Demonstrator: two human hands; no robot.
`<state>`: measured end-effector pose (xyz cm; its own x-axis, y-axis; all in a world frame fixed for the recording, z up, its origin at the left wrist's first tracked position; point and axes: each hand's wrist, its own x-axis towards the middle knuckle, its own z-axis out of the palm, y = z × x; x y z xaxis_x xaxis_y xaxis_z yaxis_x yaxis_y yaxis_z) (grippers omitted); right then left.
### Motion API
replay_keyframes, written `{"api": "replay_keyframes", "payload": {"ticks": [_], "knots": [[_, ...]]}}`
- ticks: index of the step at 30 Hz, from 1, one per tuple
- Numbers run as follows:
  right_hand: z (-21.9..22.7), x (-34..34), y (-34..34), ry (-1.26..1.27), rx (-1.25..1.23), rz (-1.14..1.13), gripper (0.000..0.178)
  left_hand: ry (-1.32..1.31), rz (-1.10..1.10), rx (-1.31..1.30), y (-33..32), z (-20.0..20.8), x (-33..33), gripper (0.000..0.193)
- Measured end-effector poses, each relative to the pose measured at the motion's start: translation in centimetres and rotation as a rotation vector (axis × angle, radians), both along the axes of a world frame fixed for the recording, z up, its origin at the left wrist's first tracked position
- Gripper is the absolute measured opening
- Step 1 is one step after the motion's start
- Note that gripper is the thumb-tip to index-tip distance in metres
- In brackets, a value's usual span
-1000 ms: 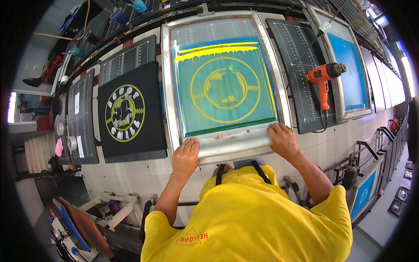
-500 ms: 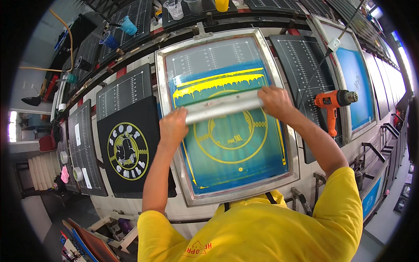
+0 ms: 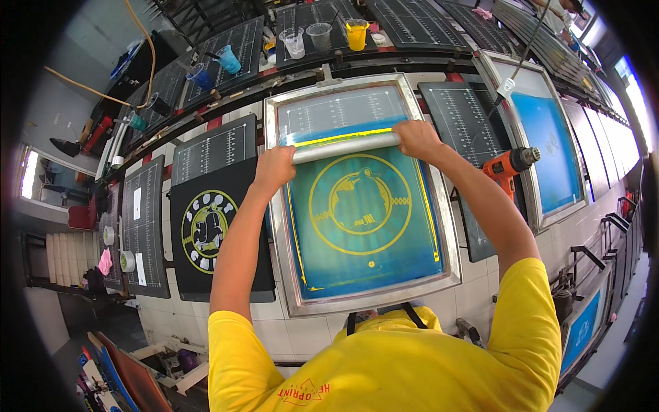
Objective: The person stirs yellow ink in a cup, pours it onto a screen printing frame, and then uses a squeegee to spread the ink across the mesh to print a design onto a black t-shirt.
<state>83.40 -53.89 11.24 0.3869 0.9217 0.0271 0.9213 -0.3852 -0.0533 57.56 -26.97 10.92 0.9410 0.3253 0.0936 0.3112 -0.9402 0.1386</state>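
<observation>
A silver squeegee [image 3: 347, 147] lies across the upper part of a blue printing screen [image 3: 412, 247] in a metal frame. My left hand [image 3: 275, 167] grips its left end and my right hand [image 3: 419, 141] its right end, fingers wrapped round. Just beyond the squeegee runs a streak of yellow ink [image 3: 336, 138]; thinner yellow lines mark the mesh's side edges. Nearer me, a round scooter design [image 3: 360, 199] shows through the mesh. The squeegee's lower edge is hidden.
Black fabric with a printed round design [image 3: 210, 221] lies on a board to the left. An orange heat gun [image 3: 505, 169] is on the right, beside another blue screen [image 3: 552, 147]. Cups of ink, one yellow [image 3: 356, 36], stand at the back. A hanging cable [image 3: 525, 51] comes down at right.
Both hands have pushed the squeegee away from me, toward the screen's far end. The wide, dripping yellow ink band now shows as a narrow streak. My view has shifted too.
</observation>
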Motion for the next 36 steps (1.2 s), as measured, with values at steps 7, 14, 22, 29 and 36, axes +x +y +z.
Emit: {"api": "replay_keyframes", "payload": {"ticks": [7,14,22,29,36], "knots": [[2.9,-8.5,-8.8,-0.046,0.204,0.052,0.014,-0.148,-0.007,0.011,-8.8,3.1,-8.7,0.026],[-0.3,-19.8,-20.3,-0.009,0.289,0.075,0.015,-0.203,-0.051,-0.004,-20.6,-0.4,-19.8,0.025],[-2.4,-26.0,-24.2,-0.047,0.250,0.048,0.028,-0.250,-0.022,-0.033,-25.4,-4.1,-25.2,0.037],[-1.7,-27.9,-25.8,0.116,0.090,-0.007,0.073,-0.052,-0.001,-0.138,-28.2,-4.1,-27.0,0.056],[-1.5,-25.8,-26.7,0.277,0.344,-0.043,0.054,-0.115,-0.004,-0.301,-27.7,-0.3,-27.0,0.058]]}}
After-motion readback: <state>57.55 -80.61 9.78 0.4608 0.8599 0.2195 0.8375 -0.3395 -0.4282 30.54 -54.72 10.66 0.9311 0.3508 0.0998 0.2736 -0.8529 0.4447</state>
